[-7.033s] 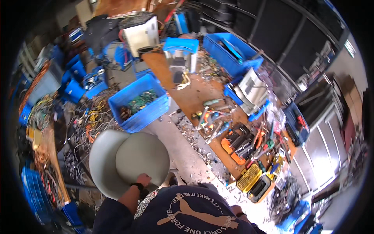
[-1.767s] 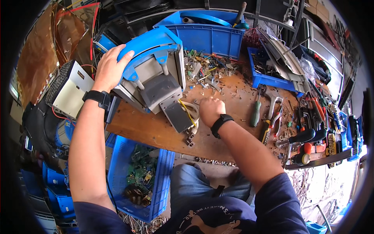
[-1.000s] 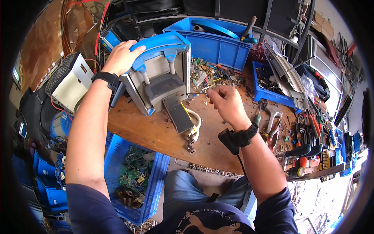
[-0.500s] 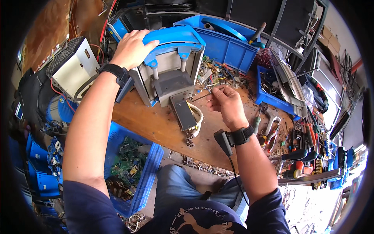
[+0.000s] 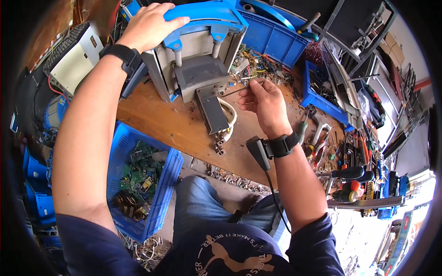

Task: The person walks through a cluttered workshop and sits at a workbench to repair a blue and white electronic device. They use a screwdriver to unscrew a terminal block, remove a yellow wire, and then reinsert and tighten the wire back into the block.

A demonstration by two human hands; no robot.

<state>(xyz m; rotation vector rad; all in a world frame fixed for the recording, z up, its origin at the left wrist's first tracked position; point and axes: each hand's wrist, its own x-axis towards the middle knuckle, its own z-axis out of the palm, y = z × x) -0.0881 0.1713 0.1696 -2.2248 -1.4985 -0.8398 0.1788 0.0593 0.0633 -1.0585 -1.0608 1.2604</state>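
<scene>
My left hand (image 5: 146,26) grips the curved blue top (image 5: 205,14) of a metal machine housing (image 5: 159,76), its thumb lying along the blue edge and its fingers partly hidden over the far side. Between the thumb and fingers of my right hand (image 5: 267,103) is a thin dark hex key (image 5: 235,91). Its far end reaches the upper end of a dark rectangular bracket (image 5: 212,112) at the housing's base; whether it sits in a screw is too small to tell. A pale thick cable (image 5: 234,120) loops beside the bracket, and a small metal terminal (image 5: 220,146) hangs at its lower end.
A blue crate (image 5: 156,198) of circuit boards stands below the wooden bench (image 5: 147,110) at left. Behind are another blue crate (image 5: 276,43) and loose scrap (image 5: 255,64). Pliers (image 5: 317,154) and screwdrivers (image 5: 347,172) lie at right. A white metal box (image 5: 78,57) stands left.
The view has shifted, so the housing and my left hand appear higher and farther left. My right hand still holds the hex key, more of which now shows beside the bracket.
</scene>
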